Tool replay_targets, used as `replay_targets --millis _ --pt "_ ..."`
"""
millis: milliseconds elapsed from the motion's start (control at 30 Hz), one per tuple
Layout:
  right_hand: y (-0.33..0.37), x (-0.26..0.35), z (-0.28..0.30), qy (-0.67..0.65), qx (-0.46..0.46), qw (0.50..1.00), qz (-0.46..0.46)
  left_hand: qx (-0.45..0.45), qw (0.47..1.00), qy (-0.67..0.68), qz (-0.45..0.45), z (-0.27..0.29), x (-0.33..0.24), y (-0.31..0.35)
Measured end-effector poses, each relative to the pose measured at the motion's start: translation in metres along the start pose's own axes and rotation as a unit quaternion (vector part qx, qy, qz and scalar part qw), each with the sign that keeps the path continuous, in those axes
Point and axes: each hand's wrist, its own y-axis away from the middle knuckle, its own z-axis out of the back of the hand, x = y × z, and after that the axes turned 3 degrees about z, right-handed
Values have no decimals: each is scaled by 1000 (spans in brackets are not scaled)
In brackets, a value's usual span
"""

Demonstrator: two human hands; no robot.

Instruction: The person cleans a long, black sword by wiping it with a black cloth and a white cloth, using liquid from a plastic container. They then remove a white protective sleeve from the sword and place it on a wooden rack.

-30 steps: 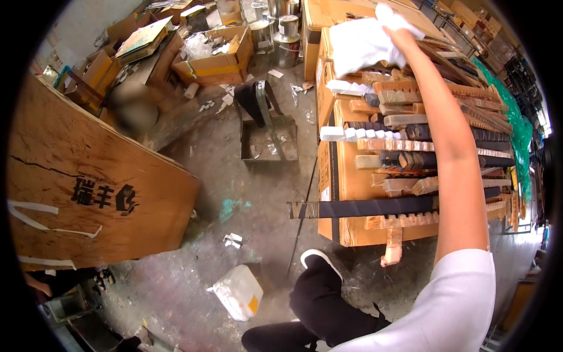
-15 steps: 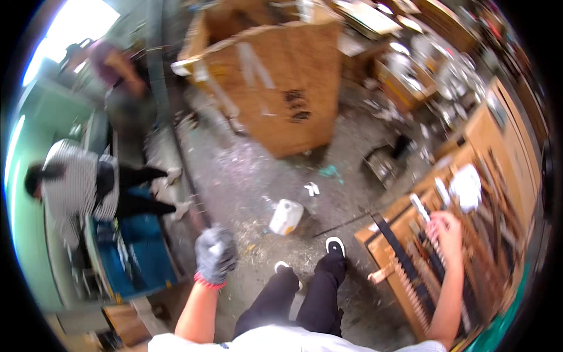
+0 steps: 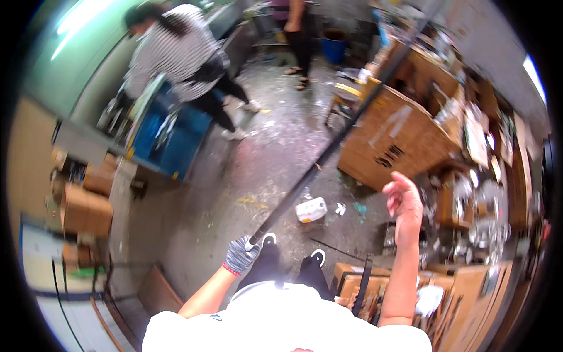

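Observation:
My left hand [image 3: 241, 253], in a grey knitted glove with a red cuff, is closed round the lower end of a long dark pole [image 3: 319, 161]. The pole slants up and away to the right, past the big cardboard box, and its far end blurs at the top of the view. My right hand [image 3: 403, 199] is bare and raised in front of that box as I see it. Its fingers are apart and loosely bent, with nothing in them. A low cardboard box of long strips and saw-like blades [image 3: 375, 293] lies below my right forearm.
A big cardboard box [image 3: 404, 138] stands ahead right. On the floor lies a white plastic jug [image 3: 311, 209]. A person in a striped top [image 3: 176, 53] bends over a blue bin [image 3: 167, 132]; another person [image 3: 293, 29] stands farther back. Clear plastic scraps [image 3: 487, 234] lie right.
My view has swung left, so the big box and the people appear farther right. My right hand has left the box of strips and come up, fingers apart. The pole now slants to the right.

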Motion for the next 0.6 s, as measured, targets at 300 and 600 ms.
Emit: replay_targets --millis 300,600 --pt "-113 24 -159 -376 62 925 -4 -19 984 -163 73 43 138 149" --pt "-68 5 -379 -353 180 910 -120 -101 923 25 372 -29 310 281"
